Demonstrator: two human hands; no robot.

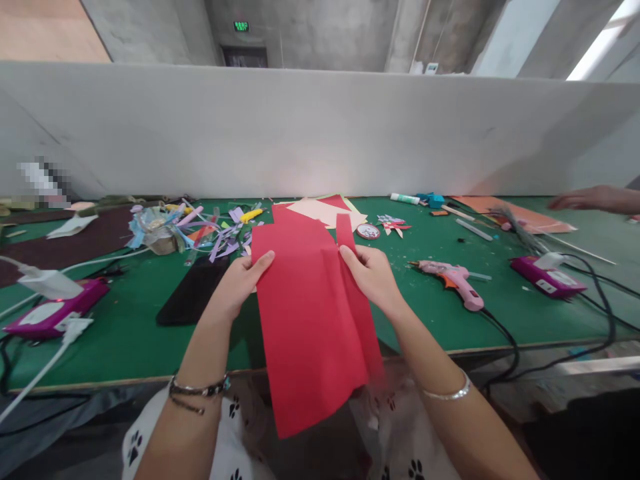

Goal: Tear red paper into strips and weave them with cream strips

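A large sheet of red paper [305, 313] hangs in front of me, its lower end over the table's front edge. My left hand [244, 280] pinches its left edge, thumb on the front face. At the right side, my right hand [371, 275] grips a narrow red paper strip [363, 320] with the thumb pressed near the sheet's edge. Whether the strip is fully separate from the sheet I cannot tell; its lower end is blurred. Behind the sheet lie more red and cream papers [325, 213].
A pink glue gun [453, 277] and a purple power strip [547, 277] lie on the right, another power strip [57, 310] on the left. Near my left hand are a black tablet-like slab [187, 297] and purple scraps [227, 240]. Another person's hand [590, 200] reaches in at far right.
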